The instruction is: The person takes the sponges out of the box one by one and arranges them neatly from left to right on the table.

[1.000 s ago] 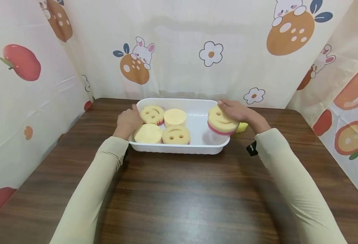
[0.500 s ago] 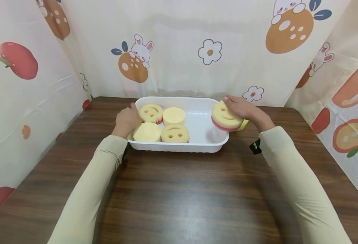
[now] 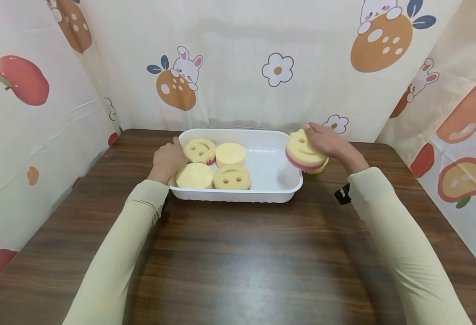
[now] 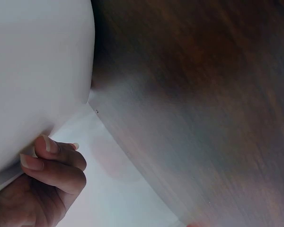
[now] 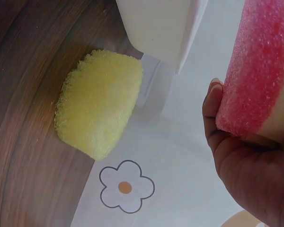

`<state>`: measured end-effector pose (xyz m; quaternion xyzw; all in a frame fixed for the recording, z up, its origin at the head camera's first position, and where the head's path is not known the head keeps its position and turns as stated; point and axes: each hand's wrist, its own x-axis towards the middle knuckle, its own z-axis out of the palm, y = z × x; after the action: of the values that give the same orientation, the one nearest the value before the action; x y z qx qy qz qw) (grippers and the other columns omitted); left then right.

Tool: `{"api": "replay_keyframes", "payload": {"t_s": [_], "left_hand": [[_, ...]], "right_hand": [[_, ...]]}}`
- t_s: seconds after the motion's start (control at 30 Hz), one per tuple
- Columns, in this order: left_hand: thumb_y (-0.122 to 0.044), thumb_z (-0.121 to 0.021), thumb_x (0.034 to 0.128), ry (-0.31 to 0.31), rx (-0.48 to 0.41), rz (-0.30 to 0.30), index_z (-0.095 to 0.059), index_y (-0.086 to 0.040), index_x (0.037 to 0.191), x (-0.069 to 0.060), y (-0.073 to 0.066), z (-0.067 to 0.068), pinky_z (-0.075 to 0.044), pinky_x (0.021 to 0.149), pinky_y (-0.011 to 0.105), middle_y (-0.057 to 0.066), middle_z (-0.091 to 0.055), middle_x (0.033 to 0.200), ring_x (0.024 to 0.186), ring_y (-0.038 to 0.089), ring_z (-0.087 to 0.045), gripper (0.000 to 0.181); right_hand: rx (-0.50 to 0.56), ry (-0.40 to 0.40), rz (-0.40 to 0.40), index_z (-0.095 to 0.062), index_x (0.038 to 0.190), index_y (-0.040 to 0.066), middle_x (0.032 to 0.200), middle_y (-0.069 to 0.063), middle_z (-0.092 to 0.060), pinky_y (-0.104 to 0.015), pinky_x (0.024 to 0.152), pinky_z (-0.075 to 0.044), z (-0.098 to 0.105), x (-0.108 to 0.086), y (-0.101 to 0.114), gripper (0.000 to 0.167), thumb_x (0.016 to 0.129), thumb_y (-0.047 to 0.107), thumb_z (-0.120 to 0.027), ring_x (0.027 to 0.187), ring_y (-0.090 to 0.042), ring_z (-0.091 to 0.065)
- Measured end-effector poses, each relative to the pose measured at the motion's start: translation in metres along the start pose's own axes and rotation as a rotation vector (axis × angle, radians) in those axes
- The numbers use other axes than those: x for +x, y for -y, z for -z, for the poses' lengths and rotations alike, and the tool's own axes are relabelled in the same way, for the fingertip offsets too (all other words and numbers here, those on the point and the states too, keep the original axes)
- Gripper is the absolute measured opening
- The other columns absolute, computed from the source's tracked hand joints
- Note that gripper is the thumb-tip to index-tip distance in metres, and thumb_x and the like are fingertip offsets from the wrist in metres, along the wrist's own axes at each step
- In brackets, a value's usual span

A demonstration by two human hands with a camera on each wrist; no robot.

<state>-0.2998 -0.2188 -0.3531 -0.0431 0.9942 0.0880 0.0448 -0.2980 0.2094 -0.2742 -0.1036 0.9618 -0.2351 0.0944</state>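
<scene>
Sponge (image 3: 300, 153) tilts face-up, gripped by right hand (image 3: 330, 141); left hand (image 3: 168, 160) apparently pinches tray (image 3: 267, 168), long axis crosswise.

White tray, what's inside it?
The tray holds two smiley sponges and two plain round ones, toward its left end. Its bottom beneath them is covered; in the head view, the sponge in the right hand hides part of the right rim.

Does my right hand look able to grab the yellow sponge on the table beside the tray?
Probably not yet: your right hand holds the pink-based smiley sponge, though nothing else seems to block the yellow sponge.
</scene>
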Motion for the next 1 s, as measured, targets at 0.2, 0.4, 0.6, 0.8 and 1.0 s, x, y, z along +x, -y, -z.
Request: {"api": "replay_keyframes", "payload": {"t_s": [0.2, 0.4, 0.6, 0.8, 1.0], "left_hand": [[-0.033, -0.053, 0.0943, -0.007, -0.005, 0.000, -0.020, 0.009, 0.148, 0.000, 0.000, 0.000, -0.051, 0.091, 0.057, 0.033, -0.058, 0.124, 0.108, 0.045, -0.063, 0.076], [-0.033, -0.052, 0.0946, -0.002, 0.003, -0.001, -0.019, 0.009, 0.149, -0.001, -0.002, 0.002, -0.051, 0.091, 0.057, 0.032, -0.058, 0.124, 0.108, 0.045, -0.063, 0.076], [-0.033, -0.053, 0.0944, -0.010, -0.001, -0.002, -0.019, 0.009, 0.149, -0.002, -0.003, 0.002, -0.051, 0.093, 0.058, 0.033, -0.058, 0.125, 0.109, 0.046, -0.062, 0.077], [-0.034, -0.052, 0.0946, -0.003, 0.000, -0.002, -0.018, 0.009, 0.150, -0.001, -0.003, 0.001, -0.051, 0.093, 0.058, 0.033, -0.058, 0.126, 0.110, 0.046, -0.062, 0.078], [-0.034, -0.053, 0.0941, -0.012, -0.001, 0.001, -0.018, 0.009, 0.150, 0.001, -0.002, -0.001, -0.051, 0.093, 0.057, 0.032, -0.058, 0.125, 0.109, 0.045, -0.063, 0.078]], "right_hand": [[-0.003, -0.040, -0.001, -0.023, 0.157, 0.006, 0.157, -0.027, -0.031, -0.060, 0.116, -0.025, 0.003, 0.000, -0.003, 0.068, 0.105, 0.047, -0.011, 0.137, -0.043, -0.035], [0.018, -0.056, -0.005, -0.027, 0.155, 0.004, 0.151, -0.027, -0.037, -0.058, 0.110, -0.029, 0.004, -0.001, -0.008, 0.068, 0.105, 0.047, -0.011, 0.128, -0.041, -0.038], [0.049, -0.091, -0.014, -0.034, 0.152, 0.005, 0.150, -0.026, -0.038, -0.058, 0.112, -0.027, 0.007, -0.002, -0.013, 0.067, 0.104, 0.047, -0.010, 0.130, -0.041, -0.036], [0.054, -0.108, -0.033, -0.031, 0.153, 0.004, 0.154, -0.029, -0.034, -0.060, 0.114, -0.026, 0.010, -0.005, -0.017, 0.068, 0.104, 0.046, -0.010, 0.132, -0.042, -0.036], [0.026, -0.127, -0.033, -0.038, 0.146, -0.001, 0.145, -0.030, -0.040, -0.059, 0.111, -0.029, 0.009, -0.005, -0.023, 0.065, 0.105, 0.042, -0.011, 0.127, -0.044, -0.039]]}}
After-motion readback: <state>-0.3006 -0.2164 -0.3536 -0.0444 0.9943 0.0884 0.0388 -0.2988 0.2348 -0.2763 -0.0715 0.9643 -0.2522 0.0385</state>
